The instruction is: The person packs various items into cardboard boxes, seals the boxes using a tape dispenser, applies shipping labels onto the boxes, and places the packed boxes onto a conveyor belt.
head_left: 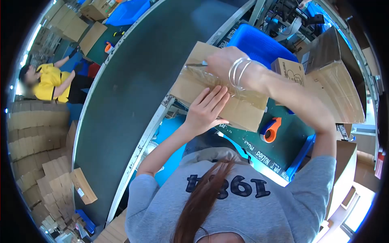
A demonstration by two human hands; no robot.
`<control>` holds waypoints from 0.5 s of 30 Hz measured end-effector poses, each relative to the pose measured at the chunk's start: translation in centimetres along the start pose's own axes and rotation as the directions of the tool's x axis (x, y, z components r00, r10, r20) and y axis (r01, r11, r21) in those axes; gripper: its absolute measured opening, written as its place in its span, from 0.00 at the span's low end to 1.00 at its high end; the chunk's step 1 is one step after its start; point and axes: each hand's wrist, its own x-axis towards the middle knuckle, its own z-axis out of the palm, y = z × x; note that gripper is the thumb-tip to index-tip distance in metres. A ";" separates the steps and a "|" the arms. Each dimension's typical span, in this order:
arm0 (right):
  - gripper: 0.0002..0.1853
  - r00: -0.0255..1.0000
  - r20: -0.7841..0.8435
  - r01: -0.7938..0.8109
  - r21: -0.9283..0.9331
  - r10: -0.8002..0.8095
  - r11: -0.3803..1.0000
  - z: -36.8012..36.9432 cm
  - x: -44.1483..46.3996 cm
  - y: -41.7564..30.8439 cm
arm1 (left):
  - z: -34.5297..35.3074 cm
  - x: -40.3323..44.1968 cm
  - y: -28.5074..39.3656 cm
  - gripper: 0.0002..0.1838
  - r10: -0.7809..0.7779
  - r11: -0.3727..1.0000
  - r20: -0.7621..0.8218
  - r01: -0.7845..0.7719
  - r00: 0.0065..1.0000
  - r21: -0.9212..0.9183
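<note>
A taped cardboard box (243, 109) lies across the edge of the green work table. My left hand (207, 107) rests flat on its top, fingers spread. At the box's upper part my right hand (225, 62), with clear bangles at the wrist, is closed around a thin cutter (196, 65) whose blade points left over the taped seam. Clear tape on the box looks wrinkled between my two hands. An orange tape dispenser (271, 130) lies on the table to the right of the box.
Behind the box is a blue basket (259, 44). A small carton (289, 72) and a large open carton (334, 87) stand to the right. A green conveyor (129, 89) curves past on the left. Beyond it are a person in yellow (52, 83) and stacked cartons (38, 133).
</note>
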 end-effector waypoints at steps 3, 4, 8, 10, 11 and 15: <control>0.09 0.987 0.126 -0.109 0.063 0.100 0.992 0.4 -1.7 1.1 | 0.5 -0.2 -0.3 0.41 0.026 0.999 -0.012 -0.026 1.000 -0.023; 0.09 0.985 0.131 -0.118 0.064 0.109 0.991 0.7 -2.4 1.5 | 0.4 -0.2 -0.6 0.41 0.026 0.999 -0.014 -0.026 1.000 -0.028; 0.08 0.960 0.196 -0.221 0.103 0.198 0.970 1.8 -7.3 3.2 | 0.4 0.1 -1.2 0.39 0.032 0.998 -0.019 -0.033 0.999 -0.047; 0.08 0.949 0.194 -0.266 0.078 0.247 0.961 2.4 -10.4 3.9 | 0.6 0.3 -1.4 0.38 0.034 0.999 -0.025 -0.035 0.999 -0.040; 0.08 0.941 0.185 -0.296 0.052 0.282 0.954 2.7 -12.0 4.2 | 0.7 0.4 -1.5 0.37 0.034 0.999 -0.028 -0.035 0.999 -0.036; 0.09 0.936 0.133 -0.332 0.017 0.327 0.943 2.9 -16.4 5.5 | 0.6 0.9 -2.2 0.36 0.067 0.997 -0.039 -0.068 0.997 -0.034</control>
